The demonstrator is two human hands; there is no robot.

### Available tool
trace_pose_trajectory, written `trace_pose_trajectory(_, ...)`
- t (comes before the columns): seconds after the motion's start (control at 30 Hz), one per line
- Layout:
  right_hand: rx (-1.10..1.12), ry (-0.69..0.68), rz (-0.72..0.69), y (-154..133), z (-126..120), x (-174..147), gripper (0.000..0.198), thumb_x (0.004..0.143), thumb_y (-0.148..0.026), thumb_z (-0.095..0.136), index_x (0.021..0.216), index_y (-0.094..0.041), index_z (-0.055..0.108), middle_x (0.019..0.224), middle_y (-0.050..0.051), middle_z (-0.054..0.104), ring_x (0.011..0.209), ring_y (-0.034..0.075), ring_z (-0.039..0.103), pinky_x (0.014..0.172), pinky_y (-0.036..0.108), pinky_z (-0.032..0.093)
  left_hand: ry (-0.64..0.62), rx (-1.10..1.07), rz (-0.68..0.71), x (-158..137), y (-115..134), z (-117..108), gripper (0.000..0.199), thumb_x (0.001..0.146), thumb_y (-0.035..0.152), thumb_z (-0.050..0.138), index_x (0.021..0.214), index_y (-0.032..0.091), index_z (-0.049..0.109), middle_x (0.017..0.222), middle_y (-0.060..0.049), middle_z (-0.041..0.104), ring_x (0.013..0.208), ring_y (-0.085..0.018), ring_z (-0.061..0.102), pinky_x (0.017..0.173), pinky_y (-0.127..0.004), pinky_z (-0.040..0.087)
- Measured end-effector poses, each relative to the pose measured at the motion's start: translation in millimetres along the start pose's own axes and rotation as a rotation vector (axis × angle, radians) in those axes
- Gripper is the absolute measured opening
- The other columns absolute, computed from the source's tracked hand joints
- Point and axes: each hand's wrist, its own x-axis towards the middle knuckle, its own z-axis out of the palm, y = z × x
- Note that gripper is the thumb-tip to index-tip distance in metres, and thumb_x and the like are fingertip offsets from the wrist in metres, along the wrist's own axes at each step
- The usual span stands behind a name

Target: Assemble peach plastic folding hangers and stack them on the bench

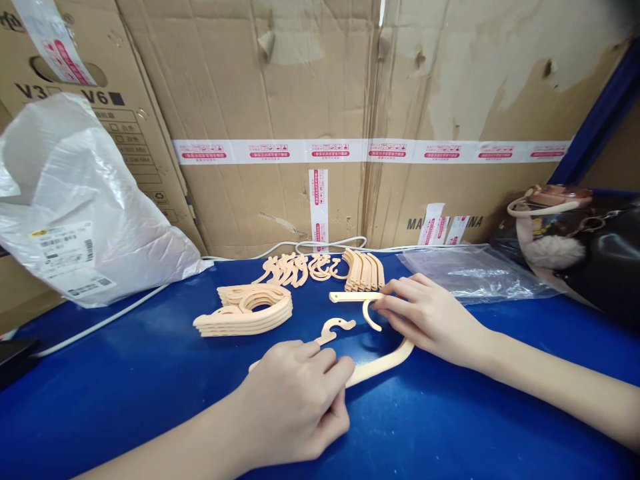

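My left hand [295, 397] is closed around a cream plastic folding hanger; its hook part [334, 328] sticks up beyond my knuckles. From under my left fingers a curved hanger arm [383, 365] runs right and bends up toward my right hand [433, 320]. Pinched in my right fingertips are a straight-looking hanger arm [353, 297] and a thin curved hook [371, 319]. My fingers hide how these parts join. Left of them lies a stack of folded hangers [250, 321]. Behind are loose pieces [285, 270], hooks [320, 267] and a row of hanger arms [365, 270].
A white plastic bag [90, 200] stands at the left of the blue table [150, 400]. Cardboard [275, 207] walls the back, a white cable [260, 252] along its foot. A clear plastic bag [465, 273] and a dark handbag [595, 260] lie right; a dark object [15, 360] sits left.
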Motion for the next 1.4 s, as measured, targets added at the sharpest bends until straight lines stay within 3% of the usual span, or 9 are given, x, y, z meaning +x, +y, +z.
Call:
trace_pose_trajectory(0.33, -0.005, -0.014, -0.018, -0.5, -0.2, 0.3, 0.023, 0.095, -0.018, 0.037, 0.097, -0.018, 0.061, 0.095, 0.006, 0.060, 0.083, 0.019, 0.053, 0.071, 0.033, 0.031, 0.020, -0.021, -0.031, 0.6, 0.9, 0.2, 0.012, 0.079, 0.016, 0.043, 0.068, 0.020, 0.046, 0.057, 0.003, 0.050, 0.050, -0.014, 0.047, 0.049, -0.028, 0.034)
trace_pose_trajectory(0.57, -0.031, 0.016, 0.077, 0.9, -2.7, -0.1, 0.026, 0.096, -0.021, 0.036, 0.100, -0.018, 0.062, 0.090, 0.007, 0.060, 0.077, 0.018, 0.053, 0.068, 0.032, 0.031, -0.009, -0.082, -0.081, -1.8, 1.5, -0.4, 0.009, 0.082, 0.016, 0.042, 0.078, 0.019, 0.049, 0.066, 0.000, 0.053, 0.056, -0.016, 0.047, 0.051, -0.028, 0.032)
trace_pose_trajectory(0.8, -0.008, 0.032, 0.110, 2.6, -1.1, 0.4, 0.027, 0.097, -0.020, 0.036, 0.105, -0.018, 0.062, 0.092, 0.007, 0.061, 0.079, 0.018, 0.054, 0.069, 0.032, 0.032, 0.050, -0.157, 0.004, -0.8, 2.6, -2.7, 0.004, 0.073, 0.015, 0.046, 0.073, 0.018, 0.046, 0.066, -0.001, 0.049, 0.060, -0.016, 0.042, 0.052, -0.028, 0.036)
trace_pose_trajectory(0.87, 0.000, 0.027, 0.121, 2.1, -0.7, 0.2, 0.027, 0.097, -0.020, 0.036, 0.106, -0.018, 0.062, 0.092, 0.006, 0.061, 0.079, 0.018, 0.054, 0.068, 0.031, 0.032, 0.005, -0.158, 0.064, 1.4, 2.7, -6.2, 0.004, 0.073, 0.014, 0.046, 0.071, 0.018, 0.047, 0.067, -0.002, 0.049, 0.064, -0.017, 0.043, 0.058, -0.031, 0.041)
trace_pose_trajectory(0.93, 0.004, 0.026, 0.133, 1.7, -0.5, 0.0, 0.027, 0.096, -0.020, 0.037, 0.108, -0.019, 0.062, 0.091, 0.006, 0.060, 0.076, 0.017, 0.053, 0.068, 0.031, 0.033, -0.047, -0.161, 0.123, 3.3, 1.5, -9.5, 0.006, 0.075, 0.013, 0.046, 0.075, 0.017, 0.051, 0.074, -0.004, 0.054, 0.075, -0.020, 0.048, 0.075, -0.038, 0.045)
trace_pose_trajectory(1.0, 0.001, 0.033, 0.144, 1.9, -0.4, -0.2, 0.027, 0.096, -0.020, 0.038, 0.108, -0.020, 0.062, 0.089, 0.005, 0.060, 0.072, 0.016, 0.051, 0.067, 0.030, 0.033, -0.075, -0.170, 0.161, 4.0, -0.7, -11.5, 0.012, 0.078, 0.013, 0.047, 0.085, 0.016, 0.055, 0.091, -0.007, 0.059, 0.094, -0.024, 0.051, 0.096, -0.046, 0.039)
trace_pose_trajectory(1.07, -0.005, 0.037, 0.161, 2.9, -0.2, -0.4, 0.027, 0.096, -0.020, 0.038, 0.108, -0.021, 0.062, 0.086, 0.004, 0.060, 0.069, 0.016, 0.050, 0.066, 0.029, 0.033, -0.087, -0.189, 0.166, 3.4, -2.8, -11.9, 0.018, 0.079, 0.011, 0.047, 0.094, 0.015, 0.055, 0.112, -0.011, 0.057, 0.114, -0.027, 0.046, 0.106, -0.049, 0.031)
trace_pose_trajectory(1.2, -0.026, 0.021, 0.212, 6.4, 0.9, -0.7, 0.027, 0.096, -0.022, 0.037, 0.106, -0.021, 0.063, 0.081, 0.004, 0.061, 0.066, 0.016, 0.051, 0.065, 0.029, 0.034, -0.147, -0.268, 0.055, -0.3, -3.9, -8.6, 0.022, 0.081, 0.007, 0.045, 0.098, 0.016, 0.056, 0.134, -0.013, 0.046, 0.120, -0.029, 0.043, 0.098, -0.047, 0.041)
trace_pose_trajectory(1.4, -0.052, 0.035, 0.251, 8.9, 4.6, -0.9, 0.027, 0.095, -0.018, 0.037, 0.105, -0.020, 0.062, 0.083, 0.004, 0.066, 0.069, 0.016, 0.059, 0.065, 0.030, 0.034, -0.151, -0.392, -0.035, -2.7, -2.6, -5.8, 0.033, 0.082, 0.005, 0.039, 0.107, 0.020, 0.055, 0.130, -0.008, 0.051, 0.106, -0.024, 0.055, 0.087, -0.041, 0.048)
